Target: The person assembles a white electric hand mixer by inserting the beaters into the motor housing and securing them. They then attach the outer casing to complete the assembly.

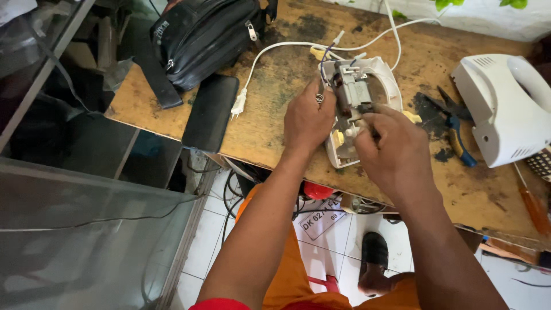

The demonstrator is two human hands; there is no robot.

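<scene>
Centre frame: left hand [309, 117] steadies the opened mixer shell [379, 86], right hand [390, 146] apparently pinching the motor [351, 95]; light, brittle plastic with loose wires, best held by the rim.

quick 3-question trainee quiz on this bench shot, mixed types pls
1. True or false: the left hand rests on the opened mixer body.
2. Which lies nearest the mixer's white top cover? A) blue-handled pliers B) black bag C) white plug
3. Which hand's fingers work inside the motor area?

Key: 1 true. 2 A. 3 the right hand.
</scene>
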